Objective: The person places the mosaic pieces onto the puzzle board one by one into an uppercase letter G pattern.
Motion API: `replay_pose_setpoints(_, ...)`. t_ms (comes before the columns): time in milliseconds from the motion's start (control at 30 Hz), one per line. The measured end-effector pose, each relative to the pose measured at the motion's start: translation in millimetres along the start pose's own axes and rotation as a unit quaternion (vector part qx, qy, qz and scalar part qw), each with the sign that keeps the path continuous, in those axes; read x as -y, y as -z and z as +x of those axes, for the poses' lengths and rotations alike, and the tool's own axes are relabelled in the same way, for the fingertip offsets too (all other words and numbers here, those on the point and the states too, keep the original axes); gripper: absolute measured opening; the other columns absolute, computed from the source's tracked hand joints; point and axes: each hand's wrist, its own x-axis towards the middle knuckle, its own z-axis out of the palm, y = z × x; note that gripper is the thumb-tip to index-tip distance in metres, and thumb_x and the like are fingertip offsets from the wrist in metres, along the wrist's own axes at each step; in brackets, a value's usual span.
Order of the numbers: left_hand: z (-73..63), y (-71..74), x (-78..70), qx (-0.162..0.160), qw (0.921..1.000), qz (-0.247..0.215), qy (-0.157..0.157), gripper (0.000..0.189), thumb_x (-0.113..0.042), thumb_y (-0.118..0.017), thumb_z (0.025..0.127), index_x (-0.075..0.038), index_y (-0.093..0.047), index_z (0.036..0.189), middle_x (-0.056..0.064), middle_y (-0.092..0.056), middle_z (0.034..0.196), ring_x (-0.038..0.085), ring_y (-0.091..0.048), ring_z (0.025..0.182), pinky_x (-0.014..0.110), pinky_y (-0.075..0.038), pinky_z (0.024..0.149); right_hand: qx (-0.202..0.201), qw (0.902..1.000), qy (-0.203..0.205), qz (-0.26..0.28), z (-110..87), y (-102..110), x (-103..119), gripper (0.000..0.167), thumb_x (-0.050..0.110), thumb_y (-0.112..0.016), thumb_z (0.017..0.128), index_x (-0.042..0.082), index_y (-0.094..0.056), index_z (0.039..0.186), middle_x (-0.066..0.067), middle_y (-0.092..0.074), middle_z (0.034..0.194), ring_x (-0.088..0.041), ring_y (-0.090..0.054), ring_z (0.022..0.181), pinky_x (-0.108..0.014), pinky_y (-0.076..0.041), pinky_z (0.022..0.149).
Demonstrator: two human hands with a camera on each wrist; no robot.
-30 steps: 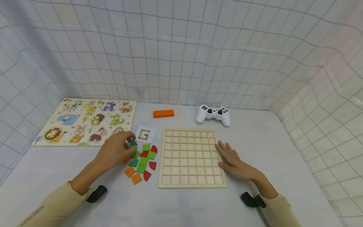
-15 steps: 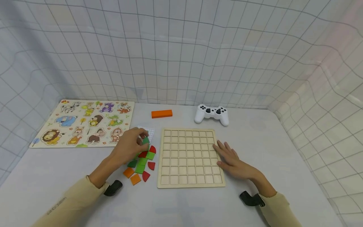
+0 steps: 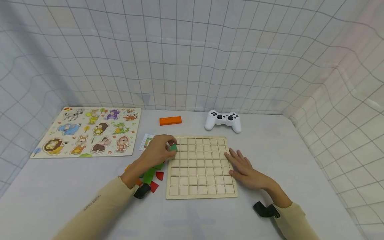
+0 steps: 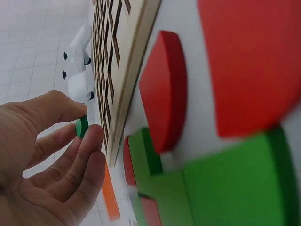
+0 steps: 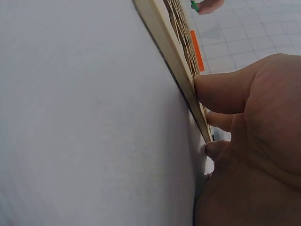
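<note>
Over the past second, the left grip [image 3: 157,148] has moved from the loose pieces [image 3: 149,175] across the card [image 3: 146,142] to the far-left corner of the wooden board [image 3: 202,171]. Thumb and fingertips pinch a small green piece [image 3: 173,147] narrowly, now by the board's corner cells; I judge that pick-up is done, with placement not yet made. The right grip [image 3: 247,171], across the board from the left one, has stayed put, fingers extended and loosely spread, touching the board's edge, seemingly to steady it. The card shows just left of the left grip, its pattern partly covered by that hand. Nearer the person, the wrist and black wrist camera [image 3: 142,191] hide several loose pieces. The green piece's full outline is masked by the fingers, and whether it touches the board is hard to tell.
</note>
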Motion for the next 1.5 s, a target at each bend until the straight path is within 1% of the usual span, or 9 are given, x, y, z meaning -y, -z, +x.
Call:
replay_pose_setpoints(200, 10.6, -10.2, -7.0, 0.012, 0.9999, 0.011, -0.005, 0.027, -0.005, -0.069, 0.083, 0.000, -0.069, 0.110, 0.011, -0.069, 0.103, 0.017, -0.065, 0.082, 0.032, -0.053, 0.073, 0.002, 1.0000, -0.001, 0.002, -0.3, -0.5, -1.3, 0.064, 0.025, -0.047, 0.107, 0.010, -0.015, 0.161, -0.019, 0.004, 0.167, -0.045, 0.017, 0.151, -0.069, 0.010, 0.114)
replay_pose_setpoints(367, 16.0, -13.6, -13.2, 0.023, 0.9993, 0.030, 0.004, 0.026, -0.007, -0.068, 0.085, -0.003, -0.070, 0.110, 0.010, -0.070, 0.103, 0.017, -0.060, 0.080, 0.032, -0.051, 0.070, -0.001, 1.0000, 0.002, 0.002, -0.1, -0.2, -0.5, 0.064, 0.024, -0.047, 0.107, 0.009, -0.015, 0.161, -0.020, 0.004, 0.167, -0.045, 0.017, 0.151, -0.069, 0.010, 0.114)
replay_pose_setpoints(567, 20.8, -16.8, -15.0, 0.026, 0.9981, 0.054, 0.018, 0.021, -0.010, -0.069, 0.088, -0.007, -0.070, 0.110, 0.007, -0.069, 0.104, 0.018, -0.059, 0.078, 0.032, -0.049, 0.066, 0.001, 1.0000, 0.001, 0.005, 0.0, -0.3, -1.1, 0.064, 0.025, -0.046, 0.107, 0.010, -0.015, 0.161, -0.019, 0.005, 0.167, -0.044, 0.018, 0.151, -0.069, 0.011, 0.114)
replay_pose_setpoints(667, 22.7, -19.0, -15.7, 0.025, 0.9975, 0.061, 0.026, 0.020, -0.012, -0.071, 0.089, -0.008, -0.071, 0.109, 0.006, -0.069, 0.105, 0.018, -0.060, 0.081, 0.033, -0.050, 0.066, 0.000, 1.0000, 0.000, 0.002, -0.1, -1.0, -1.9, 0.064, 0.026, -0.046, 0.107, 0.011, -0.015, 0.161, -0.018, 0.005, 0.168, -0.043, 0.017, 0.152, -0.069, 0.010, 0.114)
replay_pose_setpoints(833, 24.1, -22.0, -17.1, 0.024, 0.9968, 0.071, 0.027, 0.019, -0.013, -0.073, 0.090, -0.009, -0.071, 0.109, 0.006, -0.069, 0.105, 0.020, -0.063, 0.087, 0.035, -0.053, 0.070, 0.000, 1.0000, -0.001, 0.001, -0.6, -1.2, -1.1, 0.064, 0.026, -0.046, 0.107, 0.011, -0.014, 0.161, -0.017, 0.004, 0.168, -0.043, 0.017, 0.152, -0.068, 0.010, 0.114)
replay_pose_setpoints(1033, 27.4, -24.7, -19.4, 0.033, 0.9952, 0.088, 0.029, 0.018, -0.013, -0.073, 0.090, -0.010, -0.073, 0.108, 0.005, -0.068, 0.103, 0.020, -0.063, 0.089, 0.035, -0.053, 0.072, -0.002, 1.0000, -0.004, 0.000, -0.7, -0.6, -0.3, 0.064, 0.026, -0.046, 0.107, 0.012, -0.014, 0.161, -0.017, 0.004, 0.168, -0.043, 0.017, 0.152, -0.068, 0.010, 0.115)
replay_pose_setpoints(1167, 29.9, -25.9, -19.8, 0.037, 0.9946, 0.089, 0.038, 0.017, -0.014, -0.074, 0.090, -0.011, -0.074, 0.107, 0.005, -0.069, 0.102, 0.019, -0.063, 0.090, 0.035, -0.053, 0.073, -0.001, 1.0000, -0.003, -0.006, -0.4, -0.9, -1.5, 0.064, 0.026, -0.045, 0.107, 0.012, -0.014, 0.161, -0.016, 0.004, 0.168, -0.042, 0.016, 0.152, -0.067, 0.010, 0.115)
replay_pose_setpoints(1267, 31.3, -26.1, -19.3, 0.032, 0.9949, 0.085, 0.044, 0.016, -0.013, -0.076, 0.088, -0.011, -0.075, 0.104, 0.004, -0.070, 0.100, 0.019, -0.063, 0.088, 0.035, -0.053, 0.073, -0.001, 1.0000, -0.004, -0.009, -0.2, -1.1, -2.4, 0.064, 0.026, -0.045, 0.107, 0.012, -0.014, 0.161, -0.016, 0.004, 0.168, -0.042, 0.016, 0.152, -0.068, 0.010, 0.115)
replay_pose_setpoints(1500, 32.3, -25.1, -20.2, 0.025, 0.9957, 0.079, 0.042, 0.013, -0.013, -0.078, 0.086, -0.009, -0.075, 0.098, 0.003, -0.071, 0.095, 0.018, -0.064, 0.085, 0.035, -0.053, 0.075, 0.000, 1.0000, -0.003, -0.008, 0.1, -0.9, -2.2, 0.064, 0.026, -0.046, 0.107, 0.011, -0.015, 0.161, -0.017, 0.004, 0.168, -0.044, 0.016, 0.152, -0.069, 0.010, 0.114)
